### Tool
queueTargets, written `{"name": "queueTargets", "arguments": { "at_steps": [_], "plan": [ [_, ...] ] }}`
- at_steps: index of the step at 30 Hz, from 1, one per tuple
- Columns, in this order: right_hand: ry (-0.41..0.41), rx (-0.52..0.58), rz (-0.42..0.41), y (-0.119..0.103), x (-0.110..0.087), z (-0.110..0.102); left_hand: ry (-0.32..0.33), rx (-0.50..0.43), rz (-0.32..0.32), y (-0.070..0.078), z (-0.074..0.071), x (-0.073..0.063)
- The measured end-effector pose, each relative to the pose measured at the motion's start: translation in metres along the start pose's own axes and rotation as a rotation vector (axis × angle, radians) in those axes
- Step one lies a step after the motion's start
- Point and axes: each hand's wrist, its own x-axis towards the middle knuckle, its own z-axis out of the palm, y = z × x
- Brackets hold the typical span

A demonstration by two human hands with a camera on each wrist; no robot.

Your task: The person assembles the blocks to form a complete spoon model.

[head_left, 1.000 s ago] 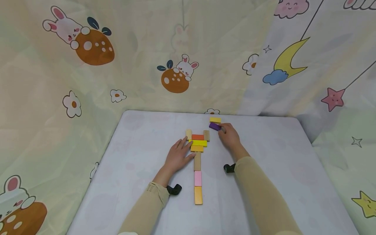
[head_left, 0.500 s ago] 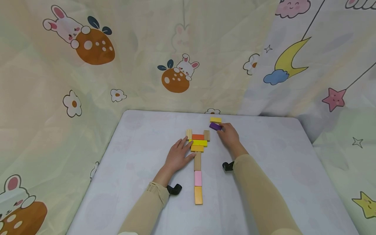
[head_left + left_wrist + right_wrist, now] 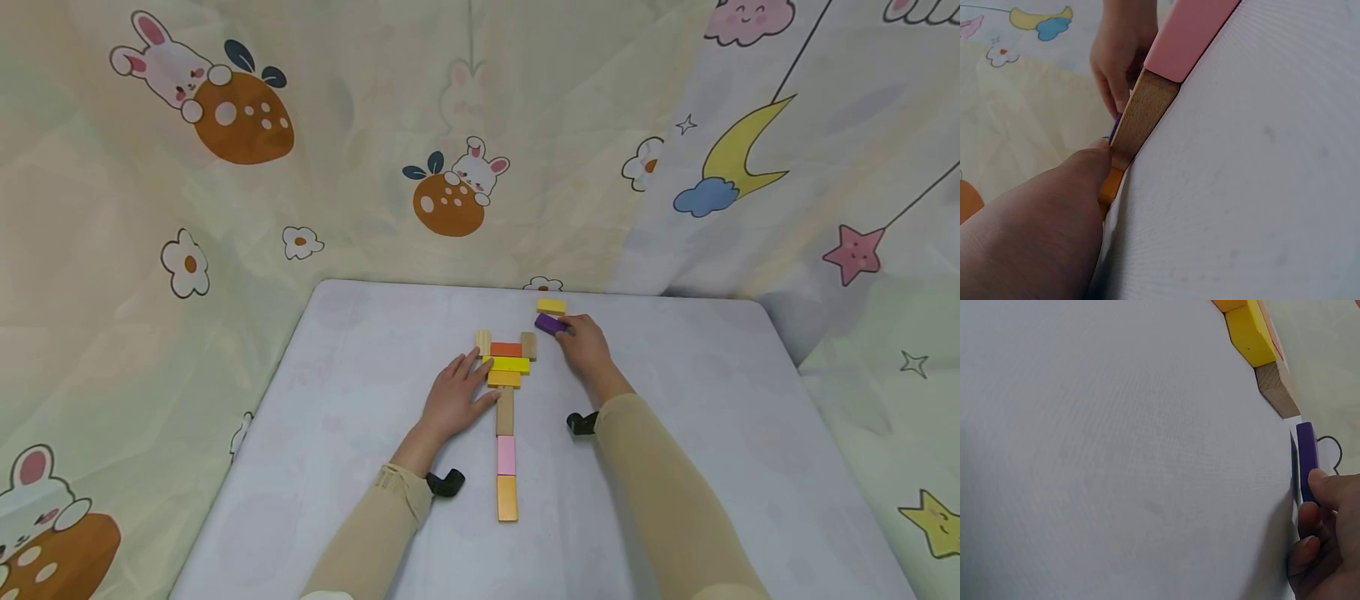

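My right hand (image 3: 588,346) pinches a purple block (image 3: 550,323) by one end, between thumb and fingers, beyond the right side of the block row. In the right wrist view the purple block (image 3: 1307,459) stands out past the thumb. My left hand (image 3: 452,398) lies with fingers spread against the left side of the row. Its fingertips touch near the bright yellow block (image 3: 512,365), and its thumb reaches the brown wooden block (image 3: 505,414). An orange-yellow block (image 3: 503,380) lies between those two. A red-orange block (image 3: 506,350) sits between a pale wooden block (image 3: 483,342) and a tan block (image 3: 528,345).
Toward me the row continues with a pink block (image 3: 506,455) and a golden block (image 3: 507,498). A loose yellow block (image 3: 551,307) lies near the far edge of the white table (image 3: 360,333). A printed cloth (image 3: 360,167) hangs right behind the table.
The purple block and my right hand have shifted very slightly, with the fingers settling on the block's end; a greyish piece seen earlier at the fingers no longer shows. The left hand stays put.
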Motion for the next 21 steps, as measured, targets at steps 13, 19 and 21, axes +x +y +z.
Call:
{"name": "queueTargets", "arguments": {
  "at_steps": [13, 19, 21],
  "plan": [
    [-0.035, 0.043, -0.042, -0.031, -0.003, 0.005, 0.007, 0.009, -0.004, 0.002, -0.002, -0.001],
    [-0.084, 0.037, -0.063, -0.045, -0.002, 0.013, 0.005, 0.014, -0.005, 0.001, -0.002, 0.0],
    [-0.101, 0.023, -0.071, -0.048, -0.003, 0.016, 0.006, 0.014, -0.004, 0.001, -0.002, 0.0]
  ]
}}
